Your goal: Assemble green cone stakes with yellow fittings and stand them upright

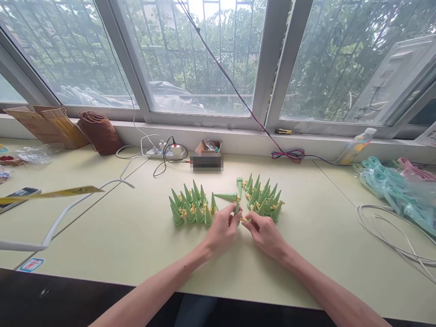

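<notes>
My left hand (225, 221) is closed around a green plastic spike (237, 207), which stands point up between its thumb and fingers. Right beside it, my right hand (261, 229) pinches a small yellow plastic piece (244, 220) at the spike's side; whether it is attached there I cannot tell. Many similar spikes with yellow pieces on them stand in two clusters, a left group (190, 206) and a right group (264, 197). Between the groups, one spike lies on its side (223, 196) pointing left. Behind it is another green piece (240, 182) with its ribbed cap upward.
The pale table (136, 254) runs along a window. At its back are a power strip (166, 152), a small cardboard box (213, 146) and a brown pouch (98, 132). To the right lie bagged scissors (391, 181), a coiled white cable (391, 227) and a bottle (357, 146).
</notes>
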The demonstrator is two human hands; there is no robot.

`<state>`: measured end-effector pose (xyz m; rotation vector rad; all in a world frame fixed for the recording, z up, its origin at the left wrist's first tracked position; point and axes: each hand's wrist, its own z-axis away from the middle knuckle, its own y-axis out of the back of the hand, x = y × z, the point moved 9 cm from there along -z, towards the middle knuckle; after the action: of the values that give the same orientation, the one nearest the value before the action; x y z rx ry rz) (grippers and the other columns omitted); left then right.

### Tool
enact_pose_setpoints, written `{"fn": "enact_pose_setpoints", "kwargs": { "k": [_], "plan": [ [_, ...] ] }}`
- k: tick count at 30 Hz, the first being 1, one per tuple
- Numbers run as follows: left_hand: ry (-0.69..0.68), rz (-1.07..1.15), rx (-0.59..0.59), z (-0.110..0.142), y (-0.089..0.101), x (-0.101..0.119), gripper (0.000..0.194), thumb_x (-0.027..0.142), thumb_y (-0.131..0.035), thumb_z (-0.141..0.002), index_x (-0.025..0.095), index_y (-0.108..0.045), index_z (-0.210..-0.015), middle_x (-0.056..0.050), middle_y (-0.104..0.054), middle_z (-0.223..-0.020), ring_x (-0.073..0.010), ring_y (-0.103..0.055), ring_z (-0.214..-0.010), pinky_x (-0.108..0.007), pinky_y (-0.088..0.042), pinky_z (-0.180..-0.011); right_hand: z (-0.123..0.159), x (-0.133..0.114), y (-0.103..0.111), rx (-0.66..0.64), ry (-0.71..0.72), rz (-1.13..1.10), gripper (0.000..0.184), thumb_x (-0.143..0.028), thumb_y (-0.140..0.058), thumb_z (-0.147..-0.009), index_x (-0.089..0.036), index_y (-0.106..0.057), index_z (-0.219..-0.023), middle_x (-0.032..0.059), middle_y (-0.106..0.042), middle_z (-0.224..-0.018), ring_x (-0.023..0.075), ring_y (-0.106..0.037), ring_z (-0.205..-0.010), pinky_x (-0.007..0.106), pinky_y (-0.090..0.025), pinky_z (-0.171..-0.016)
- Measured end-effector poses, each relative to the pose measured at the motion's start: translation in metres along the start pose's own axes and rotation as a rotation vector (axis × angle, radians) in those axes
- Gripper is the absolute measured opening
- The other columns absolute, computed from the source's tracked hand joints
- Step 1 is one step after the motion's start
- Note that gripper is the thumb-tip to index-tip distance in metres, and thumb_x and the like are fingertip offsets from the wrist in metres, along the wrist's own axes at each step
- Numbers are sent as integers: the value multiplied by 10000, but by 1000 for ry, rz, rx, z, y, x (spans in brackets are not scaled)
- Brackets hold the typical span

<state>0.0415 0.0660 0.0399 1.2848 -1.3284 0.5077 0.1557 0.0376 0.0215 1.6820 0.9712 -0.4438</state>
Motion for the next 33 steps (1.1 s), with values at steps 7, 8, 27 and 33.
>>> {"fn": "enact_pose_setpoints", "kwargs": {
  "k": [7,8,27,33],
  "plan": [
    [33,57,-41,-1,-2,-1,202,353,-477,-933,179,-568,-885,31,-486,-691,-73,-391,-503,-216,-277,-471,0,0,-3,-24,19,44,364,-330,-382,-984,-210,-350,-641,-51,-346,-545,107,-275,-498,243,-246,-494],
    [41,74,-45,-2,-2,-2,199,354,-484,-931,178,-566,-885,27,-495,-712,-70,-396,-505,-216,-276,-469,0,0,-3,-28,18,45,371,-333,-376,-986,-211,-338,-638,-52,-338,-545,107,-273,-497,244,-242,-495],
    [91,175,-96,-4,-3,-6,244,396,-577,-884,156,-574,-835,21,-529,-725,-47,-380,-491,-188,-262,-419,1,2,1,-2,-2,-19,238,-342,-453,-973,-198,-642,-949,-60,-349,-566,112,-280,-512,229,-268,-510],
    [69,141,-106,-5,-4,-7,233,385,-553,-896,161,-570,-835,14,-528,-744,-60,-406,-510,-200,-311,-446,1,2,0,-18,-1,14,239,-331,-455,-966,-193,-621,-862,-56,-354,-571,111,-284,-524,227,-266,-511]
  ]
}}
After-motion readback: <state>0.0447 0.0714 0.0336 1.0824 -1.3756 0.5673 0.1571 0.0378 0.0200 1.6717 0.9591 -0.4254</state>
